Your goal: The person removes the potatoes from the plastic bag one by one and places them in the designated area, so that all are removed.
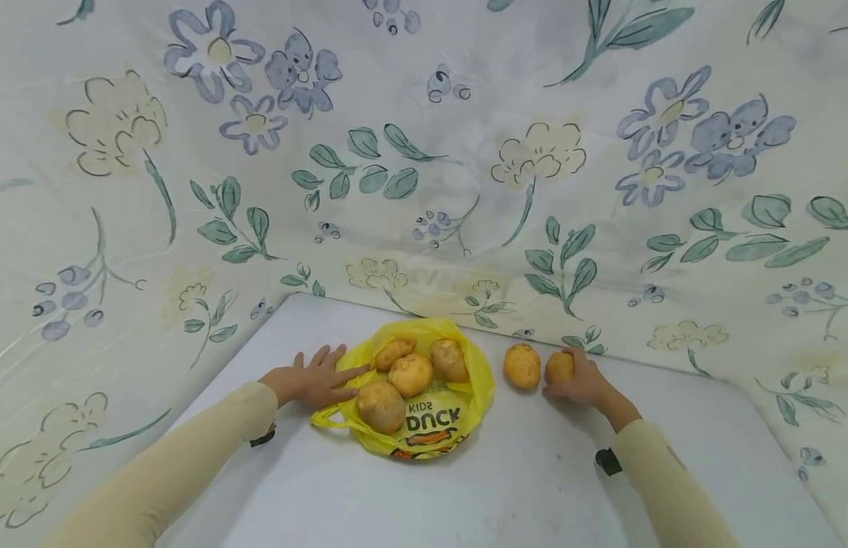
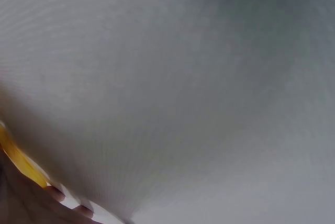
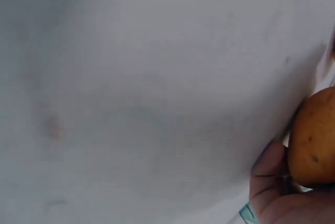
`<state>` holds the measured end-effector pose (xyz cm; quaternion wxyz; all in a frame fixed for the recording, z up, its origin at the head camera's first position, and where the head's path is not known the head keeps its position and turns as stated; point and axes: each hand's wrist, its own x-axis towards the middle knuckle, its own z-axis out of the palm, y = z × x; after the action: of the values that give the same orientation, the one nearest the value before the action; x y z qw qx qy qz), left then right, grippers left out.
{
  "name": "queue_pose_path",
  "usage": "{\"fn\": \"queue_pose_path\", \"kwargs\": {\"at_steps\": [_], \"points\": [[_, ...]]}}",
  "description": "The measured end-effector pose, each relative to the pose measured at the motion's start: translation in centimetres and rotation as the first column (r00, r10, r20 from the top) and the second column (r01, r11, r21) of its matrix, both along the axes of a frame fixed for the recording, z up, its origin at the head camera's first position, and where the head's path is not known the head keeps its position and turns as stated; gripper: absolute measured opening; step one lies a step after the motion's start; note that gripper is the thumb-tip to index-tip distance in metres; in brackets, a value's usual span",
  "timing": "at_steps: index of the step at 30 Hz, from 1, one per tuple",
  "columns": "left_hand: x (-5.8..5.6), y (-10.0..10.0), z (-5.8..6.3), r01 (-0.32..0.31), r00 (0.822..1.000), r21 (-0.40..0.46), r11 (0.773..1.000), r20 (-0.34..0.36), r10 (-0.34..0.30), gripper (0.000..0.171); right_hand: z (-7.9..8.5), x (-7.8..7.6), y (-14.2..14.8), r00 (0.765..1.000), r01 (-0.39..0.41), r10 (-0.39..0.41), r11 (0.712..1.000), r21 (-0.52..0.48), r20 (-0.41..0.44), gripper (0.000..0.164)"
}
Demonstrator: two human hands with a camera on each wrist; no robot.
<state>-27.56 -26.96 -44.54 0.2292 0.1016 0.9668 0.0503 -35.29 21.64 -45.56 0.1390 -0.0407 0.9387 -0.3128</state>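
A yellow plastic bag [image 1: 434, 415] lies spread on the white table with several potatoes [image 1: 410, 374] on it. My left hand [image 1: 317, 383] rests at the bag's left edge, fingers spread and straight, thumb side beside the nearest potato [image 1: 380, 407]. In the left wrist view only part of that hand [image 2: 31, 203] shows, next to a strip of yellow bag [image 2: 21, 161]. To the right of the bag, my right hand [image 1: 580, 380] grips a potato [image 3: 314, 140], its fingers curled round it. Just left of that hand sits another loose potato [image 1: 522, 367].
The white table [image 1: 506, 479] ends at a wall covering [image 1: 451, 205] printed with flowers and leaves, close behind the bag and the loose potatoes. This covering also rises along the left and right sides. Dark bands sit at both wrists.
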Motion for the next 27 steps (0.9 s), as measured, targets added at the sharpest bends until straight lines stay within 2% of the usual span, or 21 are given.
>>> {"fn": "queue_pose_path", "kwargs": {"at_steps": [7, 12, 16, 20, 27], "points": [[0.1, 0.0, 0.0, 0.000, 1.000, 0.017, 1.000, -0.004, 0.000, 0.065, 0.4, -0.5, -0.2, 1.000, 0.024, -0.024, 1.000, -0.005, 0.020, 0.102], [-0.2, 0.1, 0.0, 0.001, 1.000, 0.011, 1.000, -0.004, -0.001, 0.066, 0.8, -0.1, 0.0, 1.000, -0.004, 0.005, 1.000, -0.023, 0.023, 0.101], [-0.2, 0.0, -0.1, 0.003, 1.000, -0.003, 1.000, -0.008, -0.003, 0.065, 1.4, 0.1, 0.3, 0.995, -0.030, 0.035, 0.998, -0.051, 0.096, 0.103], [-0.2, -0.1, 0.0, -0.001, 1.000, 0.010, 1.000, 0.001, 0.001, 0.065, 1.9, 0.0, 0.6, 0.986, -0.013, 0.027, 0.996, -0.088, 0.165, 0.103], [0.0, 0.2, 0.3, -0.005, 1.000, 0.013, 1.000, 0.007, 0.005, 0.066, 1.6, -0.1, 0.9, 0.986, 0.006, 0.009, 0.996, -0.089, 0.165, 0.109]]}}
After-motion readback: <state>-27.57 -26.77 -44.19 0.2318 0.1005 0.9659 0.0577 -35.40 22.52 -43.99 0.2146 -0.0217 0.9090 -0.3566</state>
